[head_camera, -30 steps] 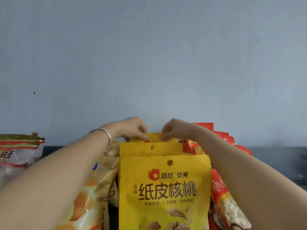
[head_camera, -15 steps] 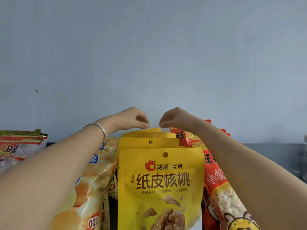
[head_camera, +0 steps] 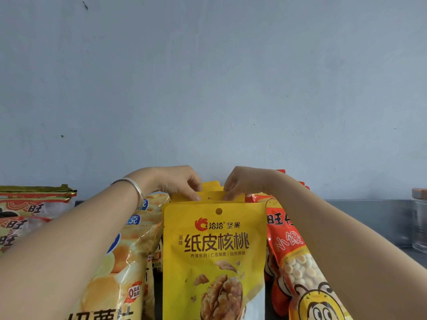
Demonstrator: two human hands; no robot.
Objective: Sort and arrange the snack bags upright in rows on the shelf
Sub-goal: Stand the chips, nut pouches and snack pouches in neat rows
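Observation:
A row of yellow walnut bags stands upright at the centre, the front one (head_camera: 215, 250) facing me. Behind it, my left hand (head_camera: 178, 181) and my right hand (head_camera: 242, 183) each pinch the top edge of a rear yellow bag (head_camera: 211, 196), one at each upper corner. Another yellow top peeks up behind that one. Chip bags (head_camera: 122, 257) in pale yellow stand in a row to the left, partly under my left forearm. Red-orange bags of small biscuit balls (head_camera: 291, 257) stand to the right, partly hidden by my right forearm.
Red and gold bags (head_camera: 27, 211) stand at the far left. A clear jar with an orange lid (head_camera: 419, 225) sits at the far right on the grey shelf (head_camera: 369, 218). A pale wall rises directly behind the rows.
Both hands dropped slightly from the rearmost bag top and now pinch a yellow bag's top edge one place nearer. The view shifted a little.

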